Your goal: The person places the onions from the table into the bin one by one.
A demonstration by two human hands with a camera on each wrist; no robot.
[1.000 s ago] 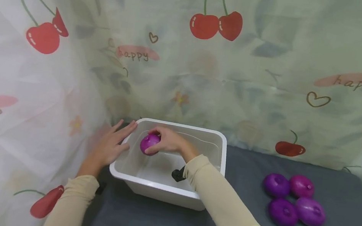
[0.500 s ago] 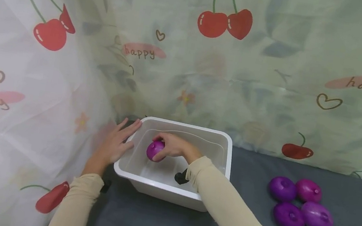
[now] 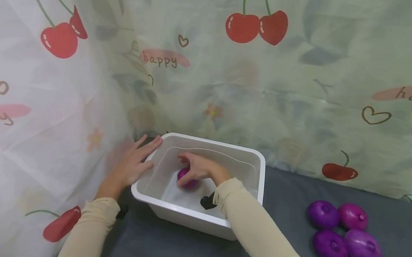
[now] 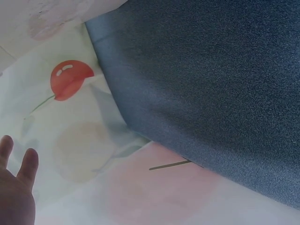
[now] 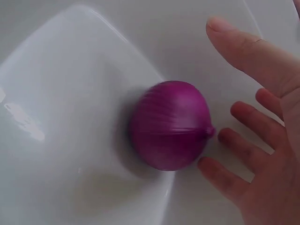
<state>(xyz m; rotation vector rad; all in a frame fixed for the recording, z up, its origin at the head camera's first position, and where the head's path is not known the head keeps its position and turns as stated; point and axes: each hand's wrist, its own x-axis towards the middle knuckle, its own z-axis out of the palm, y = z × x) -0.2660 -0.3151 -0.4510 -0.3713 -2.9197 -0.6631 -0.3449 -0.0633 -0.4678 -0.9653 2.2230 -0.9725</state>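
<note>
Inside the white plastic bin (image 3: 182, 210) lies a purple onion (image 3: 182, 174), resting on the floor by the wall. My right hand (image 3: 202, 167) is just over it. In the right wrist view, the fingers and thumb of the right hand (image 5: 276, 164) are spread, and the ridged onion (image 5: 171, 125) sits loose between them, its nub close to the fingertips. My left hand (image 3: 129, 168) has its fingers extended against the bin's left rim. The left wrist view catches only part of the left hand (image 4: 16, 197) at the lower left corner.
Several purple onions (image 3: 330, 247) sit clustered on the dark grey cloth (image 3: 283, 227) right of the bin. Cherry-printed curtains (image 3: 246, 121) rise behind and to the left. A black wrist device (image 3: 208, 201) is strapped under the right wrist.
My right hand has lowered the onion to the bin floor, shifting slightly right, and its fingers have opened off it. The left hand stays at the rim. The head view shifted slightly.
</note>
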